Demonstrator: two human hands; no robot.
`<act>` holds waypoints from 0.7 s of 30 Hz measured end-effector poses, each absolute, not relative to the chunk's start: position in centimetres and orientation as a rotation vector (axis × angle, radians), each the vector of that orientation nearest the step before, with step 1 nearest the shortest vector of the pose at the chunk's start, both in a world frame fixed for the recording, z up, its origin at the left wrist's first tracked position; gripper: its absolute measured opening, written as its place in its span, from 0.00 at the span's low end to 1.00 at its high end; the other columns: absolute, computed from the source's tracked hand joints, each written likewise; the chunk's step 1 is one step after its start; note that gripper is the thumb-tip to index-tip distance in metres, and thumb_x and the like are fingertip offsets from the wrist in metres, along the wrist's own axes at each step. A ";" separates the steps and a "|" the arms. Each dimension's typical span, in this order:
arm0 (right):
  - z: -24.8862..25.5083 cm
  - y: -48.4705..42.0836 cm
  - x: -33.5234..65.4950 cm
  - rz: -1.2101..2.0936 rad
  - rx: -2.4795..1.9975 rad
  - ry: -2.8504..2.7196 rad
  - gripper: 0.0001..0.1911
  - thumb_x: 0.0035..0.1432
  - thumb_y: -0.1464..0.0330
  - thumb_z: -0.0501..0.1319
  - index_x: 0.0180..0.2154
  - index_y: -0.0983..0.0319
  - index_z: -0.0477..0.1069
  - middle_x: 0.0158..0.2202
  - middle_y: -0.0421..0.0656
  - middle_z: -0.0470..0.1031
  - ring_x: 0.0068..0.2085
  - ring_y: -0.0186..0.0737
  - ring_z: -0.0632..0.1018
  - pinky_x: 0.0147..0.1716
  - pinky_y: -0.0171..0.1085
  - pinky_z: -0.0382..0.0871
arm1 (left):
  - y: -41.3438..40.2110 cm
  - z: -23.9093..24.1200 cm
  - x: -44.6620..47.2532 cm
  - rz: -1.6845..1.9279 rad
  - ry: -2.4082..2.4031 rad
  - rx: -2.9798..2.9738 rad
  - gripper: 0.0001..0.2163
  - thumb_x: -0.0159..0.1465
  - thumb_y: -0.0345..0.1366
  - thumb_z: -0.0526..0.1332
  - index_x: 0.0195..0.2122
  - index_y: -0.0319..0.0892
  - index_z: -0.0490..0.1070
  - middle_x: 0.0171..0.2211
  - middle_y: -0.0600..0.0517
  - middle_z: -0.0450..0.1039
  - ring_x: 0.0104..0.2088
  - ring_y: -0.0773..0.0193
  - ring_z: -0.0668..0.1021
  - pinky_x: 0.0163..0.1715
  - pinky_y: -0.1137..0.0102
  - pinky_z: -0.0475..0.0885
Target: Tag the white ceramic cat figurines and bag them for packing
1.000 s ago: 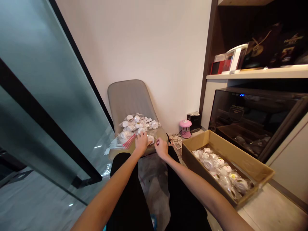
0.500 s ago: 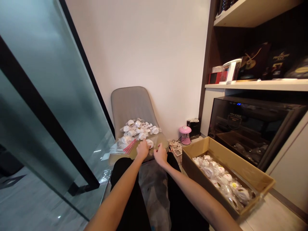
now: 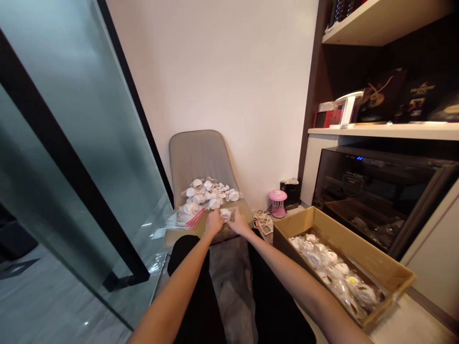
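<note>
A grey chair (image 3: pixel 195 155) stands against the wall with a pile of small white items in clear bags (image 3: pixel 210 192) on its seat. My left hand (image 3: pixel 213 222) and my right hand (image 3: pixel 239 223) meet at the seat's front edge, fingers closed around one small white item in a clear bag (image 3: pixel 226 214) held between them. A stack of clear zip bags with red strips (image 3: pixel 189 218) lies just left of my left hand. My legs in black trousers reach toward the chair.
A long cardboard box (image 3: pixel 373 246) of bagged white items sits on the floor at my right. Behind it is a dark glass-fronted appliance (image 3: pixel 376 186) under shelves. A pink mushroom-shaped gadget (image 3: pixel 278 203) stands by the wall. A glass door with a black frame (image 3: pixel 71 157) fills the left.
My left hand came off the pile and toward the seat's front edge. Both hands closed together on one bagged white item. The view tilted slightly down and right.
</note>
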State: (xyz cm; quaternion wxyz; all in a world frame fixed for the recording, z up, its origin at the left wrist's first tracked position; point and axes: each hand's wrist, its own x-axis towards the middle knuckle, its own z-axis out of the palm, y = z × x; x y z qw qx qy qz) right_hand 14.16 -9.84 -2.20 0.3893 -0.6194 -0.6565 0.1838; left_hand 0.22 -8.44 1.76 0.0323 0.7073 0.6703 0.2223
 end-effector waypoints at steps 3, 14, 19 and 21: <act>-2.5 -8.7 14.0 0.482 -1.557 -1.669 0.24 0.52 0.68 0.65 0.52 0.63 0.67 0.42 0.50 0.78 0.43 0.48 0.78 0.40 0.37 0.67 | -8.1 1.3 0.4 0.728 2.043 2.133 0.12 0.60 0.26 0.60 0.44 0.38 0.74 0.40 0.41 0.79 0.42 0.57 0.80 0.41 0.68 0.70; -3.7 -8.7 13.7 0.419 -1.516 -1.560 0.21 0.56 0.70 0.63 0.52 0.62 0.66 0.43 0.48 0.77 0.44 0.43 0.78 0.42 0.36 0.67 | -9.4 0.8 0.7 0.808 2.081 2.096 0.06 0.63 0.34 0.60 0.40 0.41 0.73 0.36 0.43 0.78 0.38 0.56 0.80 0.35 0.68 0.69; -3.8 -9.0 13.5 0.397 -1.573 -1.515 0.18 0.57 0.67 0.64 0.49 0.62 0.65 0.38 0.48 0.77 0.37 0.43 0.78 0.34 0.35 0.64 | -9.5 0.9 0.5 0.790 2.175 2.078 0.06 0.63 0.38 0.60 0.37 0.42 0.71 0.36 0.42 0.77 0.38 0.51 0.80 0.35 0.65 0.68; -3.9 -9.1 13.3 0.375 -1.577 -1.511 0.15 0.59 0.67 0.63 0.47 0.62 0.65 0.39 0.48 0.77 0.37 0.43 0.78 0.33 0.34 0.63 | -9.5 0.8 0.5 0.790 2.175 2.087 0.06 0.64 0.39 0.60 0.37 0.43 0.70 0.35 0.42 0.77 0.38 0.51 0.80 0.35 0.64 0.68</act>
